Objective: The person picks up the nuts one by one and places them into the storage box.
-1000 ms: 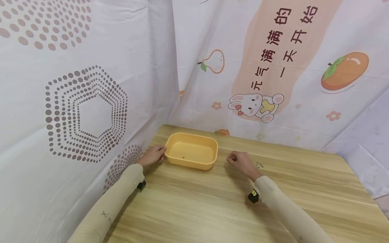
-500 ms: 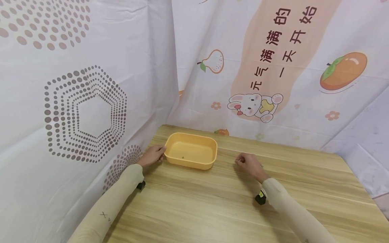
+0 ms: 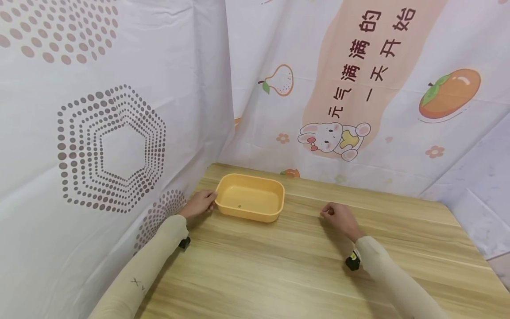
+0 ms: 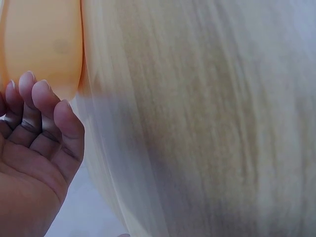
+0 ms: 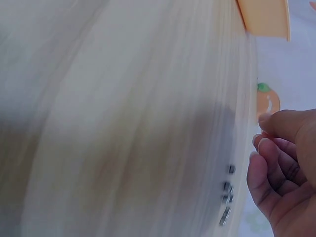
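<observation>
A yellow plastic box (image 3: 249, 215), shallow and rounded at the corners, stands on the table's far left part. My left hand (image 3: 200, 203) grips its left edge; in the left wrist view that hand's curled fingers (image 4: 45, 98) lie against the box, the thumb mostly out of sight. One tiny dark piece (image 3: 239, 206) lies inside. Right of the box, my right hand (image 3: 340, 218) is over the table, fingers loosely bent, thumb near the index fingertip, nothing visible between them. Several small metal pieces (image 5: 227, 195), apparently nuts, lie below it in the right wrist view; the head view hides them.
The wood-grain table (image 3: 255, 270) extends forward and right. A white dotted curtain (image 3: 187, 124) hangs close along the left. Behind the table hangs a printed cloth (image 3: 263, 133) with fruit and a rabbit.
My right hand has moved right, away from the box, and now covers the small metal pieces in the head view. My left hand and the box have stayed in place.
</observation>
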The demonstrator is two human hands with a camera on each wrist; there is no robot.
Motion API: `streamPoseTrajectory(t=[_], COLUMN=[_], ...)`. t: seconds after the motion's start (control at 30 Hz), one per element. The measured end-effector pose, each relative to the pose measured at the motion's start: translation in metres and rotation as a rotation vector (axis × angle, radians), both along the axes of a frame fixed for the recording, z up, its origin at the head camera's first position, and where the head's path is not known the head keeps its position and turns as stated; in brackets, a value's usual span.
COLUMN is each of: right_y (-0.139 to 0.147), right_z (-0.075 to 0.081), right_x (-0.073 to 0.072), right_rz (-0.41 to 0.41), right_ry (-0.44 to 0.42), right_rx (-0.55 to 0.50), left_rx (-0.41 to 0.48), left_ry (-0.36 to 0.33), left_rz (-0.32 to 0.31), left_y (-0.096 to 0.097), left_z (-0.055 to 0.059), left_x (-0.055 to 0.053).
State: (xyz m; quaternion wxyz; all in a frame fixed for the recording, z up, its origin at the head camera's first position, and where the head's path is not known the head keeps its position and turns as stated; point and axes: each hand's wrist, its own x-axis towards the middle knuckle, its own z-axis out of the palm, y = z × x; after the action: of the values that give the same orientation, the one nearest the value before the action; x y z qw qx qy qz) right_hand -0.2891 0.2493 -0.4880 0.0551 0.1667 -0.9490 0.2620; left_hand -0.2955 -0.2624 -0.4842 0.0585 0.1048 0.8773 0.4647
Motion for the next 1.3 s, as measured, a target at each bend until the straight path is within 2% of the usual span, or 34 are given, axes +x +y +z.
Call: streamPoseTrajectory(t=[0.57,0.93,1.3], right_y=[0.04,0.05,0.053], right_z=[-0.014,-0.016,-0.016], right_x=[0.005,0.007,0.008], right_rz=[-0.045,-0.083,-0.075], right_ry=[0.014,-0.013,-0.071], right_rx=[-0.009,0.018,0.016], left_rx=[-0.006,-0.015,0.0], left_ry=[0.018,0.024,0.013], left_rz=[-0.01,-0.01,-0.01], left_y=[-0.001,0.0,0.0], left_z=[-0.001,-0.002,0.0], left_x=[-0.001,-0.003,-0.001])
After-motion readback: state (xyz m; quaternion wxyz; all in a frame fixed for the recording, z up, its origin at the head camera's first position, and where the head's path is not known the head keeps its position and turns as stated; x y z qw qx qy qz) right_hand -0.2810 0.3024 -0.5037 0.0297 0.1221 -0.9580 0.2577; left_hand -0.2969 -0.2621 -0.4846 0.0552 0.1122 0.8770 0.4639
